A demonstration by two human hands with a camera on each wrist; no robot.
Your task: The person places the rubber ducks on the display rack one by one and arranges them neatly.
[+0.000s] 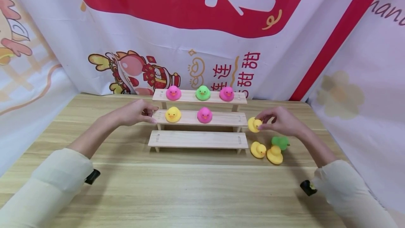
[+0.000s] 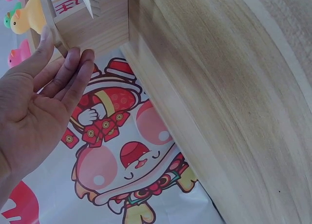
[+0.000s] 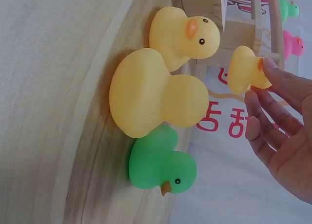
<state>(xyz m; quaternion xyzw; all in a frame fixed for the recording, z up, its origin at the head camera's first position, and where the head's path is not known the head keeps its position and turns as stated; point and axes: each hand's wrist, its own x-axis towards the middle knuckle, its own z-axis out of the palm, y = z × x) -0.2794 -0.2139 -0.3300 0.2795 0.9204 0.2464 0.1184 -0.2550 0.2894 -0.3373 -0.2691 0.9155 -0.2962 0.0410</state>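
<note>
A wooden three-tier display shelf [image 1: 197,140] stands on the table. My left hand [image 1: 139,112] grips the left end of its middle board, thumb on top and fingers beneath, as the left wrist view shows. Between my right thumb and fingers is a yellow rubber duck [image 3: 242,70], held up beside the shelf's right end. My right hand [image 1: 281,122] hangs over two more yellow ducks [image 1: 258,150] and a green duck [image 1: 280,142] on the table. A yellow duck [image 1: 173,114] and a pink duck [image 1: 205,115] sit on the middle board; the bottom board carries nothing.
On the top board are a pink duck [image 1: 173,93], a green duck [image 1: 203,93] and another pink duck [image 1: 226,94]. A printed cloth [image 1: 190,38] hangs close behind the shelf. The wooden table [image 1: 190,192] extends toward me, with cloth walls at both sides.
</note>
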